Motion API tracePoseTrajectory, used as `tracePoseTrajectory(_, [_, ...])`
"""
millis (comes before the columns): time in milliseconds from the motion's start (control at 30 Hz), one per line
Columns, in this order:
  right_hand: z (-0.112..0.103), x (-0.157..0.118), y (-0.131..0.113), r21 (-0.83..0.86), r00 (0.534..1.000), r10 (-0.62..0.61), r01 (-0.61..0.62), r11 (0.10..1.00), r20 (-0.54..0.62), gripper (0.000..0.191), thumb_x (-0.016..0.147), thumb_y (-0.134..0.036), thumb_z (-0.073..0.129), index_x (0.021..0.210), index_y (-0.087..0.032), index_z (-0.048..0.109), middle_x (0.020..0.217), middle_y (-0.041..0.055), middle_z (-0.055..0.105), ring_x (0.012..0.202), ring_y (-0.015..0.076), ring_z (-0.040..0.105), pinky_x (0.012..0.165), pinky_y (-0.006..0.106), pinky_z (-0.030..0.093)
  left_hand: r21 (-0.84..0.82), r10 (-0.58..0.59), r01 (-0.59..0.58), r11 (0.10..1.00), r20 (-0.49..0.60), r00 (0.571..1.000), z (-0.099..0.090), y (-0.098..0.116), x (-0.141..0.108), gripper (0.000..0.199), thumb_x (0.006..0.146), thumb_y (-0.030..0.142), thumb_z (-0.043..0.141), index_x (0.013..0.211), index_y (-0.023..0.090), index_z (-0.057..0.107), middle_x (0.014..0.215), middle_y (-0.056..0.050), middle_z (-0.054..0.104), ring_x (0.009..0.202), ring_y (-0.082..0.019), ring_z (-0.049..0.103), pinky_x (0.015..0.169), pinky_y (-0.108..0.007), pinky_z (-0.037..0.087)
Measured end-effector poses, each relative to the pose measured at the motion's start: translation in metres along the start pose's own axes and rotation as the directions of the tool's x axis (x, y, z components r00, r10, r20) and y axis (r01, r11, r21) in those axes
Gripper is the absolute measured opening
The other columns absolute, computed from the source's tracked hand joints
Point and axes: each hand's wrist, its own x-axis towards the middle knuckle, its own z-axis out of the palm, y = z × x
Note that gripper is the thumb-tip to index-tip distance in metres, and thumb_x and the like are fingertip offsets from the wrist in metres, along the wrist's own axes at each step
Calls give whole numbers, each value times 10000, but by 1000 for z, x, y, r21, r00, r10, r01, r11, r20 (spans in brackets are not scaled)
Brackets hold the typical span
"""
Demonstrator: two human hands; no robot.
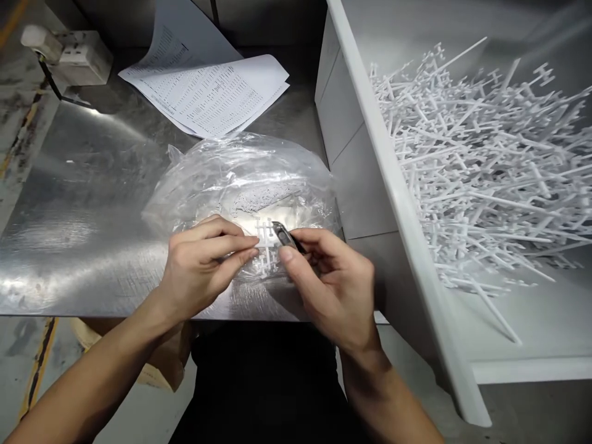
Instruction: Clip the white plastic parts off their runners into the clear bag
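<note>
My left hand point(203, 262) is closed, with thumb and fingertips pinching a small white plastic sprue point(267, 250) that has short cross-shaped branches. In my right hand point(330, 277) is a utility knife point(287, 237), gripped between thumb and curled fingers. Its dark tip points up and left, close to the upper right branches of the sprue; whether it touches them I cannot tell. Both hands are over the near part of a clear plastic bag point(240, 166) lying on the metal table. Small pale pieces point(266, 196) show inside the bag.
A white bin point(398, 185) at the right holds a heap of white plastic sprues point(485, 166). Printed sheets point(213, 92) lie behind the bag on the metal table point(92, 203). A white socket block point(86, 58) stands back left; a cardboard box point(161, 364) is below the front edge.
</note>
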Motion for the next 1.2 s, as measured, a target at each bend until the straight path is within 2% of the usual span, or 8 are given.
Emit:
tracePoseTrajectory(133, [0, 4, 2, 61, 993, 106, -109, 992, 45, 52, 969, -266, 780, 982, -218, 764, 697, -57, 621, 558, 84, 523, 492, 195, 448, 33, 50, -51, 998, 41, 998, 3, -2, -3, 110, 950, 126, 823, 1037, 187, 794, 958, -17, 786, 836, -123, 744, 772, -260, 620])
tracePoseTrajectory(267, [-1, 5, 1, 15, 990, 140, -141, 990, 35, 47, 969, -260, 774, 950, -218, 762, 660, -65, 592, 549, 81, 518, 489, 187, 435, 10, 94, -95, 995, 70, 993, 3, -1, -5, 194, 930, 50, 811, 1081, 155, 751, 930, -27, 767, 831, -130, 720, 765, -276, 613])
tracePoseTrajectory(433, [1, 5, -2, -73, 994, 105, -103, 992, 11, 32, 958, -216, 772, 928, -223, 762, 657, -67, 620, 539, 77, 536, 497, 188, 443, 29, 124, -126, 992, 55, 991, 5, 0, -8, 235, 908, -23, 787, 1088, 117, 729, 932, -49, 747, 825, -143, 692, 733, -300, 596])
tracePoseTrajectory(700, [2, 3, -2, -124, 996, 82, -79, 989, 18, 46, 953, -201, 778, 990, -226, 767, 676, -66, 642, 542, 82, 541, 511, 195, 471, 28, 131, -132, 991, 47, 990, 6, 1, -6, 212, 901, -23, 794, 1049, 115, 730, 921, -44, 728, 812, -138, 693, 707, -283, 601])
tracePoseTrajectory(900, [2, 5, -1, -100, 994, 101, -97, 990, 32, 40, 972, -252, 782, 1000, -223, 777, 682, -50, 652, 531, 97, 549, 481, 208, 472, 54, 133, -133, 990, 19, 991, 8, -1, -5, 181, 957, 33, 759, 1039, 187, 715, 897, -6, 726, 778, -121, 691, 681, -265, 603])
tracePoseTrajectory(1033, [-1, 7, -9, -220, 997, 60, -47, 974, 50, 66, 997, -283, 773, 1032, -228, 787, 694, -47, 675, 512, 92, 549, 481, 219, 457, 74, 141, -141, 987, 11, 990, 7, 1, -3, 175, 976, 39, 728, 1035, 202, 713, 883, -3, 734, 769, -126, 704, 674, -271, 611])
tracePoseTrajectory(1200, [-6, 14, -28, -352, 993, 18, 24, 936, 115, 83, 1028, -288, 734, 1034, -216, 775, 696, -53, 666, 516, 76, 550, 517, 232, 436, 135, 216, -215, 967, 5, 976, 0, 2, 6, 189, 991, 17, 690, 1055, 194, 702, 887, 0, 743, 800, -123, 695, 719, -279, 617])
